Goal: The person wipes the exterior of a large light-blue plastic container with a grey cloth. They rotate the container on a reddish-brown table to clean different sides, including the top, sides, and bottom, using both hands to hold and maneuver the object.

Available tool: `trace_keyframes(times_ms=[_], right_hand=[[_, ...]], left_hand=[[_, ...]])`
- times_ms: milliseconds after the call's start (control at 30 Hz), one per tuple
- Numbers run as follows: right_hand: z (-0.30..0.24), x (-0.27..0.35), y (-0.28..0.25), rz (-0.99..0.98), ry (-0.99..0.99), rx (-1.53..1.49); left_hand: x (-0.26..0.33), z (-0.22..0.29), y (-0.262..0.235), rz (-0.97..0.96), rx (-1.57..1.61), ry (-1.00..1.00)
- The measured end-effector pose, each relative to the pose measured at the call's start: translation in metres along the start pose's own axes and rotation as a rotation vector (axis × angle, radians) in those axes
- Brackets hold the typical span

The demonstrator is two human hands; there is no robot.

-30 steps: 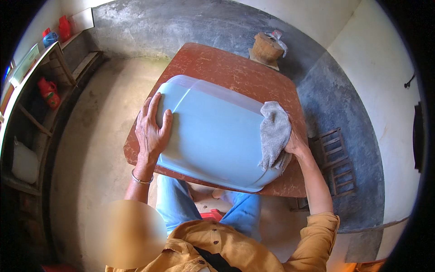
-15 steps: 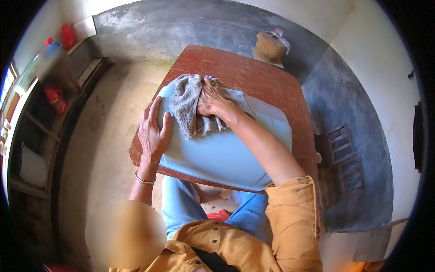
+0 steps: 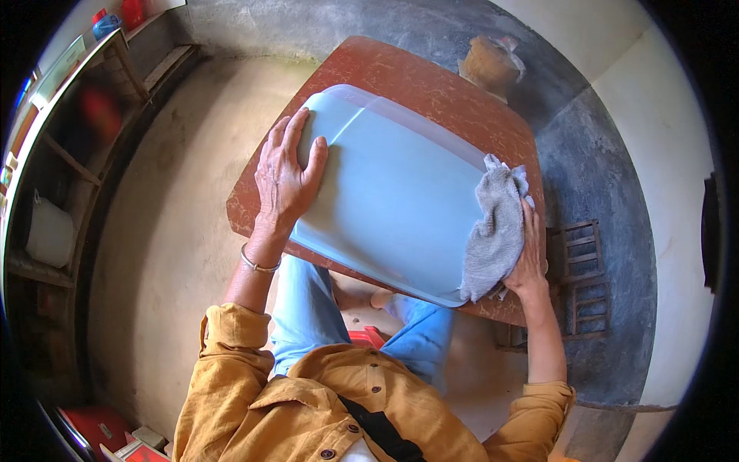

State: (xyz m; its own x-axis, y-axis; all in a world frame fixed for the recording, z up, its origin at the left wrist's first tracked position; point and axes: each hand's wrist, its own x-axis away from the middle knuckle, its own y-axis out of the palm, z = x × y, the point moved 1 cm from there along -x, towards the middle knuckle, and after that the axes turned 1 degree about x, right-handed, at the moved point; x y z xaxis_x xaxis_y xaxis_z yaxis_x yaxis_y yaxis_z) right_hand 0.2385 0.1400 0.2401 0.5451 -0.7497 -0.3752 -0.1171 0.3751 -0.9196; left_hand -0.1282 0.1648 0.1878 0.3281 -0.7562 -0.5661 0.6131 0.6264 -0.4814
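Note:
A light-blue plastic piece (image 3: 400, 185), broad and smooth with rounded corners, lies on the red-brown table (image 3: 400, 69); whether it is a box or a lid I cannot tell. My left hand (image 3: 286, 173) rests on its left side, fingers stretched out and thumb apart. At the right edge, my right hand (image 3: 528, 254) grips a bunched grey cloth (image 3: 494, 227) and presses it against the plastic. The cloth hides part of that edge and covers some of my fingers.
My legs (image 3: 308, 304) are below the near table edge, with a red seat (image 3: 368, 337) between them. Shelving on the left holds a whitish container (image 3: 50, 232). A brown pot (image 3: 490, 65) stands behind the table, and a slatted wooden frame (image 3: 585, 250) is on the right.
My right hand has carried the cloth from the far left of the plastic surface to its right edge. My left hand stays on the left side. The view has shifted a little.

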Motion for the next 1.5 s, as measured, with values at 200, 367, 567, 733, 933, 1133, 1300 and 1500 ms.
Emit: trace_keyframes(times_ms=[200, 367, 567, 733, 933, 1133, 1300, 1500], right_hand=[[-0.089, -0.041, 0.038, 0.146, -0.08, 0.144], [-0.192, -0.091, 0.067, 0.231, -0.155, 0.18], [-0.15, -0.023, 0.085, 0.338, -0.214, 0.086], [-0.094, 0.056, 0.075, 0.611, 0.145, 0.223], [-0.026, 0.011, 0.034, 0.336, 0.283, 0.047], [-0.042, 0.027, 0.057, 0.516, 0.322, 0.082], [-0.079, 0.082, 0.124, 0.619, 0.464, -0.015], [-0.063, 0.033, 0.039, 0.385, 0.361, 0.207]], left_hand=[[0.0, -0.002, 0.004, 0.011, -0.019, 0.055], [-0.002, -0.006, 0.001, -0.034, 0.027, 0.051], [-0.001, -0.006, -0.003, -0.021, -0.022, 0.028], [0.002, 0.002, 0.005, -0.02, 0.038, 0.015], [0.003, 0.001, 0.007, 0.016, -0.001, 0.034], [0.004, 0.005, 0.011, 0.02, -0.046, 0.017], [0.004, 0.008, 0.008, 0.013, -0.011, 0.009], [0.005, 0.008, 0.013, -0.003, -0.001, 0.012]])
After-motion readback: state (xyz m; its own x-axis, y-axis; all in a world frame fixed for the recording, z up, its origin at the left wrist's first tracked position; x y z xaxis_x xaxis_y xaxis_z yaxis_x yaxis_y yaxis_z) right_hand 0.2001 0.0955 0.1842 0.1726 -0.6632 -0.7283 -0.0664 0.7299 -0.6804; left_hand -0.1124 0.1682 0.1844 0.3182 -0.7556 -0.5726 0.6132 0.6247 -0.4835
